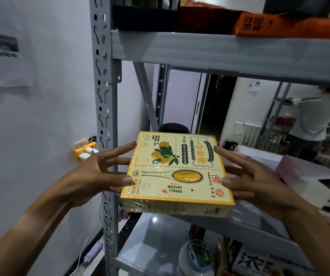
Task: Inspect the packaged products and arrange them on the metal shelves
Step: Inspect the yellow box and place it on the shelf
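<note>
Flat, film-wrapped yellow box (177, 172) between hands.

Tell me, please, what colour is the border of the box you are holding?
Orange-yellow, around a cream face, on the box; the head view shows it.
</note>
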